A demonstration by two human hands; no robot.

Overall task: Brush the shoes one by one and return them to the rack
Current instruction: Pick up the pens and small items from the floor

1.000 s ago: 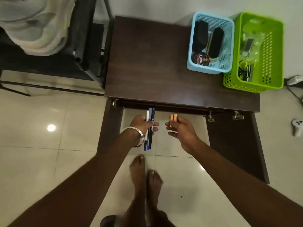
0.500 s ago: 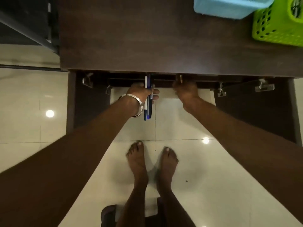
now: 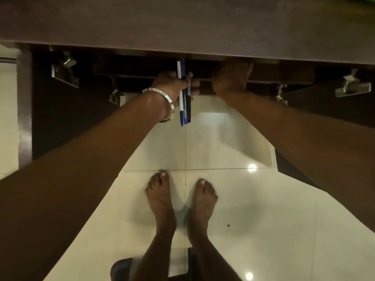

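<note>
No shoe or brush shows in the head view. My left hand [image 3: 172, 84], with a metal bangle on its wrist, grips a bunch of pens [image 3: 185, 106] that point down at the floor, just below the front edge of the dark wooden desk top [image 3: 182, 23]. My right hand [image 3: 231, 78] reaches into the dark space under the desk top, onto a shelf edge. Its fingers are hidden under the top, so I cannot see whether it holds anything.
Two cabinet doors stand open, the left door [image 3: 65, 110] and the right door [image 3: 324, 102], with metal hinges [image 3: 352, 87] showing. My bare feet [image 3: 160, 191] stand on white tiles between them. A dark object [image 3: 121, 268] lies behind my heels.
I have leaned in closer, so the baskets have left the view. My right hand, which held small orange items, has gone in under the desk top. My left hand still holds the pens.
</note>
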